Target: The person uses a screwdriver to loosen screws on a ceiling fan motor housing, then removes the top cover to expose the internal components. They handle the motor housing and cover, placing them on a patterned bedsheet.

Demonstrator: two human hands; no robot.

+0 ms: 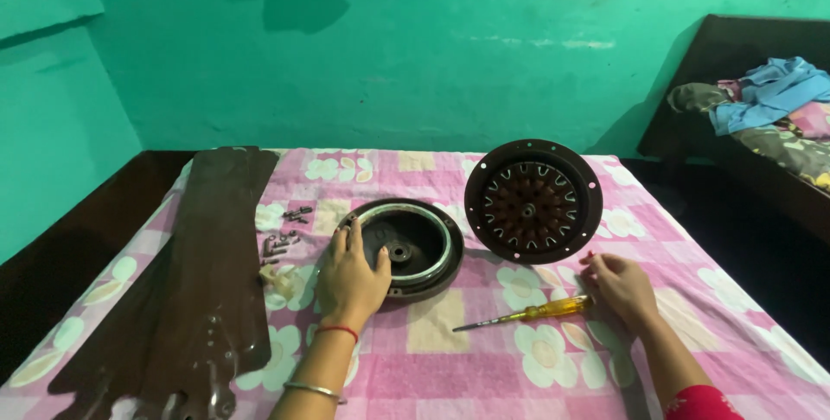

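A dark round motor cover (408, 247) with a metal rim lies open side up on the pink checked cloth (484, 368). My left hand (350, 277) rests flat on its left edge, fingers spread, holding nothing. To the right, a dark round motor half with copper windings (533, 200) stands tilted, its inside facing me. My right hand (618, 286) lies on the cloth just below that part, fingers curled down near the yellow handle of a screwdriver (529, 313). The screwdriver lies loose between my two hands.
Brown fan blades (207, 282) are stacked along the left side of the cloth. Several small screws and bolts (281, 238) lie beside them. A green wall stands behind, and a dark bed with piled clothes (765, 105) is at the right.
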